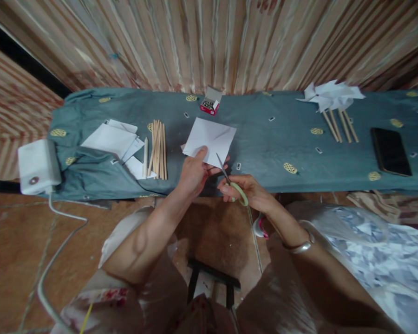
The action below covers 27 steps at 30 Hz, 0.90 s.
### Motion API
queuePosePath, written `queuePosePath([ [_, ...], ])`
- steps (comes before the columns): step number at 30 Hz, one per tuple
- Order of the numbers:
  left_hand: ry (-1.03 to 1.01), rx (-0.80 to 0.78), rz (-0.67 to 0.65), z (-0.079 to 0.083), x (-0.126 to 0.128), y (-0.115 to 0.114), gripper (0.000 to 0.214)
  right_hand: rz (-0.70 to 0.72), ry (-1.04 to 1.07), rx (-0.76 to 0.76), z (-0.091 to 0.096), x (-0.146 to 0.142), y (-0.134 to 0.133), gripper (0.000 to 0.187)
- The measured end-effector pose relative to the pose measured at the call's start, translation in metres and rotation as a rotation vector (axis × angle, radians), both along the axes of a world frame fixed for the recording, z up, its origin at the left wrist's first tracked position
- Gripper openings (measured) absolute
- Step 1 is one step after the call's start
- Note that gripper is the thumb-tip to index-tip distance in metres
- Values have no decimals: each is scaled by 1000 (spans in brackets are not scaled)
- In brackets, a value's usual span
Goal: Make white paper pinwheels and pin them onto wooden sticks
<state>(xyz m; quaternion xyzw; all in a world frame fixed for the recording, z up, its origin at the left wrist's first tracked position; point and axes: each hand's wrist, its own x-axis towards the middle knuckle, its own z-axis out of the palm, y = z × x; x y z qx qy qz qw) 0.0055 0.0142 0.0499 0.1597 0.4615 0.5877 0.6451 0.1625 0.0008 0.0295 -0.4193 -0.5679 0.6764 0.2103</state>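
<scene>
My left hand [194, 172] pinches a square sheet of white paper [209, 137] near its lower edge, thumb on top and fingers underneath. A faint diagonal line or cut shows on the sheet's right part. In my right hand [245, 189] is a pair of scissors [239, 192] with light green handles. Their blades point up and left, over the paper's lower right edge; whether they are biting into it I cannot tell. Just beyond the paper stands a small open red box [209, 106] with small metallic pieces inside.
Left on the blue-green cloth [264, 153] lie white paper sheets [109, 139] and a bundle of wooden sticks [159, 150]. Paper pinwheels [330, 96] on sticks and a black phone [390, 152] are at right. A white corded box [39, 167] sits at the left end.
</scene>
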Motion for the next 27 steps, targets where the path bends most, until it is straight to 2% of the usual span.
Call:
queuePosePath([
  [15, -5, -3, -13, 6, -1, 0, 41, -1, 14, -3, -1, -2, 1, 48],
  [27, -22, -12, 7, 7, 0, -1, 34, 2, -16, 24, 0, -4, 1, 47],
])
